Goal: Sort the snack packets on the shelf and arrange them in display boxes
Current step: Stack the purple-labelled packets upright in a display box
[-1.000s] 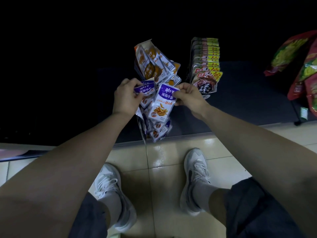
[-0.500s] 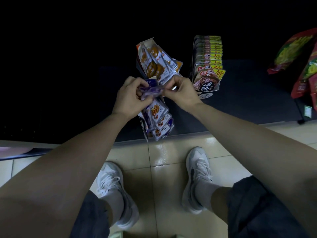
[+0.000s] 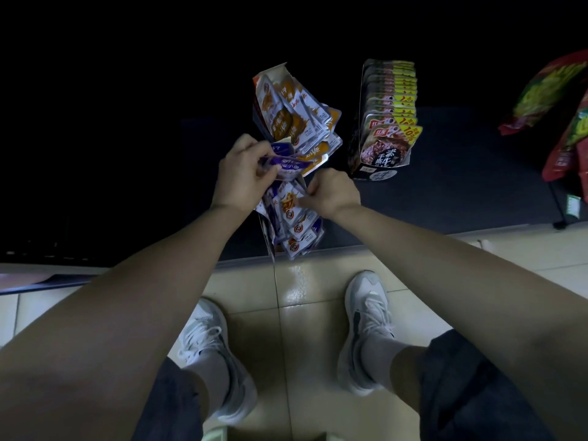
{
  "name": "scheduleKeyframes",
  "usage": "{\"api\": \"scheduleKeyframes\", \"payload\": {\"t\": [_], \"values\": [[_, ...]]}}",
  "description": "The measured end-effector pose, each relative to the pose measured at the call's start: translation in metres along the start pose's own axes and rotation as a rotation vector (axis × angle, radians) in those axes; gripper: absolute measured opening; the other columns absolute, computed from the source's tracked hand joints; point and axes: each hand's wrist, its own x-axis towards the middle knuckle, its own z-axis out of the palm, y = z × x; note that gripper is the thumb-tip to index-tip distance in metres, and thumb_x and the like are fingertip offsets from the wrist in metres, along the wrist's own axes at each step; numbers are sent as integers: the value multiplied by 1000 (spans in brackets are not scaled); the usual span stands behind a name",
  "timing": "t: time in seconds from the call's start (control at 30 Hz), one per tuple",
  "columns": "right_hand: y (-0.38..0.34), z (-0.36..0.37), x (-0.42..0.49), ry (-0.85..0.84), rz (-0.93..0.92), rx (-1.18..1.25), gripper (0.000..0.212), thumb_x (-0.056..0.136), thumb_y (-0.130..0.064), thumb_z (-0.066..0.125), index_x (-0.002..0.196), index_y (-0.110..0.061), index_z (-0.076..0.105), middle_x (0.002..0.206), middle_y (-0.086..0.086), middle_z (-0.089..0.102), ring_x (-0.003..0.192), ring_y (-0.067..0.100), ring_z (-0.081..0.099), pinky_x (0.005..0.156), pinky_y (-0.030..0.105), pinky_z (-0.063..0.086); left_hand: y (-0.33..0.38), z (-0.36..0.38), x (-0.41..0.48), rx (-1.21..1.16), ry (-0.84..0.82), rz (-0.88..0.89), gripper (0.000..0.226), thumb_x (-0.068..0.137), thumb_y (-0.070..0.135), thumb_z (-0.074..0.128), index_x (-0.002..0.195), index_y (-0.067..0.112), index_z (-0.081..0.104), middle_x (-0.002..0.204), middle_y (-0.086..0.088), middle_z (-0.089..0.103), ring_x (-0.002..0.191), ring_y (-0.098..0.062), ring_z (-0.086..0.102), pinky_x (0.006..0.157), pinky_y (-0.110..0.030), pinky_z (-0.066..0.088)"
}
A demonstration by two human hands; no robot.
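Several purple packets [image 3: 286, 165] sit pinched in my left hand [image 3: 241, 173], fingers curled tight round them, just above the shelf's front half. White Chinese characters cross the top one, too blurred to read. My right hand [image 3: 331, 195] curls its fingers on the top edge of a packet in the purple-and-white row [image 3: 299, 224] standing below, which reaches the shelf [image 3: 461, 186] lip. Behind, orange packets [image 3: 292, 113] fan loosely. Right of them a dark display box [image 3: 359, 128] holds a neat file marked "10%" on yellow. Bare shelf lies between that box and the red-green bags [image 3: 556, 100] far right.
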Motion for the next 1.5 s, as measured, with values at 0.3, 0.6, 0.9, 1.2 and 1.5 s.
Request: {"api": "scheduleKeyframes", "payload": {"t": [0.3,0.6,0.9,1.2,1.5], "values": [[-11,-18,0,-223,230,546,14,81,-2,71,85,-13,64,73,4,57,63,10,53,60,24,51,-2,2,-1,-76,27,-55,7,83,6,70,88,6,66,96,-1,49,68,-3,50,64,0,37],[40,-49,-11,-217,114,709,18,93,-1,51,84,-13,60,84,6,64,74,14,61,67,22,51,5,6,7,-82,63,-200,14,83,11,72,93,3,67,108,-13,53,75,-11,54,71,-19,45],[67,-60,-20,-398,28,1084,21,97,-1,46,94,-16,61,81,-6,72,73,5,66,66,18,51,17,7,9,7,115,-374,18,86,32,68,99,20,68,77,6,61,73,-13,59,59,-23,40],[49,-27,-16,-295,184,963,22,98,-3,47,91,-19,61,67,-6,69,58,3,61,53,17,47,6,13,8,-159,100,-421,13,91,28,61,95,15,60,80,-2,71,65,-17,65,66,-31,54],[56,-42,-15,-275,76,1216,24,97,-3,47,88,-22,58,74,-8,71,68,6,62,63,19,46,13,10,10,-374,-13,-494,12,99,27,48,108,19,50,93,-7,67,80,-23,67,60,-33,53]]}}
